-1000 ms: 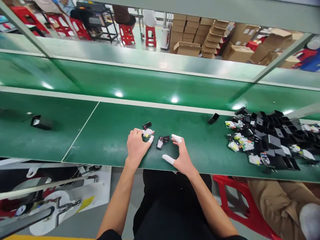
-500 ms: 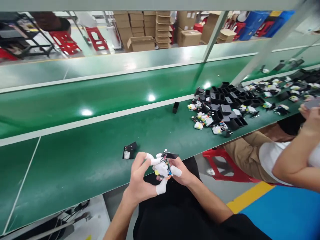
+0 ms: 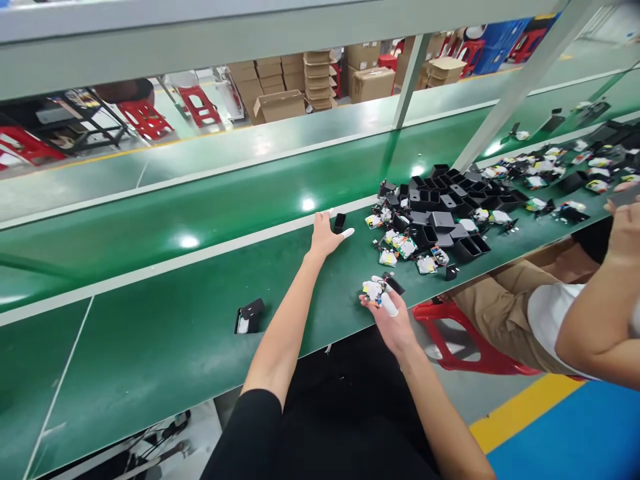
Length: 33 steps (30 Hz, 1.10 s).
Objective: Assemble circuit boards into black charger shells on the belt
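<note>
The left hand (image 3: 324,239) is spread, thumb and fingers well parted around a small upright black case (image 3: 340,223) on the green surface (image 3: 190,360) — whether they touch it, I cannot tell. At about half past four from it, the right hand (image 3: 395,325) grips a white-and-yellow circuit-board assembly (image 3: 373,291) in its fingertips, a black panel (image 3: 395,285) just beside the board. A heap of black housings (image 3: 437,200) lies at one o'clock from the right hand; another black case (image 3: 254,313), holding something white, lies at half past seven from the left.
</note>
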### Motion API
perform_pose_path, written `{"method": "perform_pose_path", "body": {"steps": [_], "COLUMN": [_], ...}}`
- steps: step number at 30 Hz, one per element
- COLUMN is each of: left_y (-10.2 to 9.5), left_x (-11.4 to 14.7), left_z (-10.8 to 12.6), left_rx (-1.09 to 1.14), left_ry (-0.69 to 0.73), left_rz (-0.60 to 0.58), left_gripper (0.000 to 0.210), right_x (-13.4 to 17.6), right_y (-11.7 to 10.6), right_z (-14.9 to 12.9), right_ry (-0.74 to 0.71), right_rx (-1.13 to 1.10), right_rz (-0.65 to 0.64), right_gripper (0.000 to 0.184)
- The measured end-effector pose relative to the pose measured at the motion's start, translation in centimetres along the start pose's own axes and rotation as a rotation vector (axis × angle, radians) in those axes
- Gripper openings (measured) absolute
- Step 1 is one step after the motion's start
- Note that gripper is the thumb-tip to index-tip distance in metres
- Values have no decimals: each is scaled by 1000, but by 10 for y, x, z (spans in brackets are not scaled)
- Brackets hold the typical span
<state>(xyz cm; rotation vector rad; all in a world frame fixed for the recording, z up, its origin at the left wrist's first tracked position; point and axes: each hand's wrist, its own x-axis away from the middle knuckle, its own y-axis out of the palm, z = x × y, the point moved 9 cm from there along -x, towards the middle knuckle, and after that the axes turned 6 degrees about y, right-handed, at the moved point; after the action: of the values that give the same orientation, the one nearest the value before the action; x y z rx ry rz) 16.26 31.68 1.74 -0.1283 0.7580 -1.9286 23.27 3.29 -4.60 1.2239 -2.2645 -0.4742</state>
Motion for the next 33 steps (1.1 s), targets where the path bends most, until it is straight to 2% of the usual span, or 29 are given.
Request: {"method": "perform_pose_path", "body": {"steps": [3,5,7,10,14,16,18,21,23,26,27,29,31,33], "left_y": [3,-4,-17,-47,-85,-97,-106,-115,-120,-121,-120,-119,-118,-114], "left_x": [-10,6,41,114,209,243,265,288,300,313,316,321,325,327], "left_z": [3,5,9,25,43,48,53,54,47,27,20,9,1,-6], "left_rx": [-19,-2,33,158,363,415,426,388,408,575,650,786,875,912], "left_ry": [21,23,24,72,17,-16,6,60,35,-98,-148,-226,-288,-343], "left_rz": [-52,-79,-103,-79,53,141,242,393,488,581,602,639,661,672], "left_gripper": [36,32,37,52,32,28,37,48,47,43,42,42,43,46], "right_x": [-4,-5,-6,-6,-3,0,6,19,28,39,43,51,54,54], "right_y": [5,12,23,45,78,88,97,112,119,132,138,149,154,154], "right_z": [2,0,-4,-3,10,15,20,35,39,26,19,9,8,9], "right_ry": [34,50,69,133,202,161,122,148,133,-60,-147,-278,-299,-260], "right_rx": [-50,-58,-71,-95,-30,24,112,299,415,574,633,751,817,797], "right_rz": [-25,-47,-77,-162,-295,-294,-275,-295,-316,-410,-467,-590,-679,-708], "right_gripper": [54,52,51,54,62,61,58,50,37,18,20,38,52,54]}}
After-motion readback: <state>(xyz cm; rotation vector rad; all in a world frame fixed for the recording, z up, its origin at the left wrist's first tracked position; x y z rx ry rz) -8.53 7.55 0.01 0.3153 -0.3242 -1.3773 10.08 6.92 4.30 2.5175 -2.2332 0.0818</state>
